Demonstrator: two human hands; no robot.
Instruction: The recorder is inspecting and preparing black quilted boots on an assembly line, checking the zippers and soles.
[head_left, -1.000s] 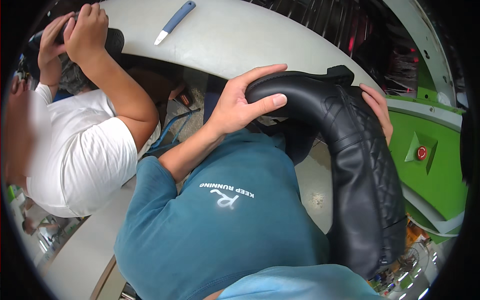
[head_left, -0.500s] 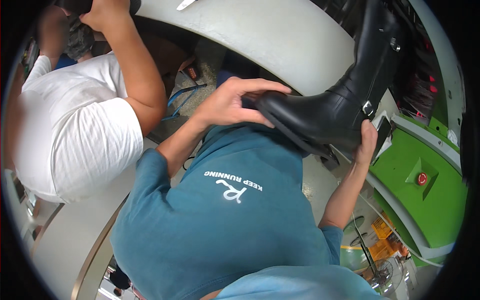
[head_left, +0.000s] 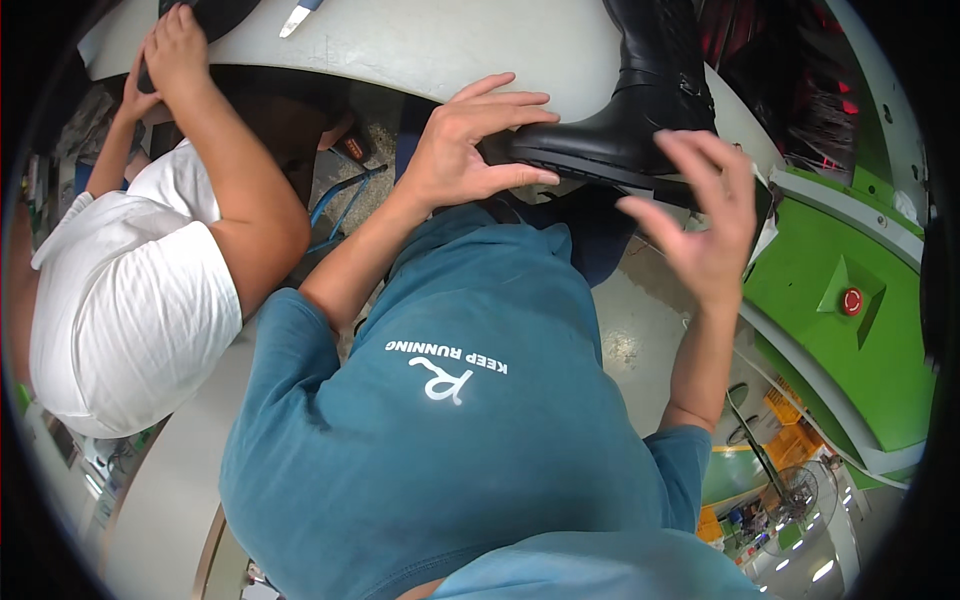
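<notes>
black boot (head_left: 610, 130): right of centre, at the near edge of the pale table (head_left: 450, 45); toe (head_left: 545, 140) to the left, shaft (head_left: 648, 45) reaching far and cut off by the border of the view; whether the table bears its weight cannot be told

left hand (head_left: 450, 150): narrowed around the toe, fingers on the far side, thumb on the near side by the sole (head_left: 590, 170); firmness of grip cannot be told

right hand (head_left: 710, 215): wide, thumb and fingers well spread, just in front of the heel end; blurred, so contact with the boot cannot be confirmed

toe hold: likely the main risk; the boot could pivot or tip, caused by support at one end only and the tall shaft weighing away from the grip

smooth upper: fingers could slide off, caused by a light pinch on a rounded surface

table edge: the boot could drop to the near side, caused by the sole lying along the edge

blade tool (head_left: 296, 20): far left, well apart from the boot, blade bare; a scratch or cut is possible if boot or hand sweeps left

green machine (head_left: 800, 245): right of the right hand; its red button (head_left: 851, 302) could be knocked by a wide swing to the right
</notes>
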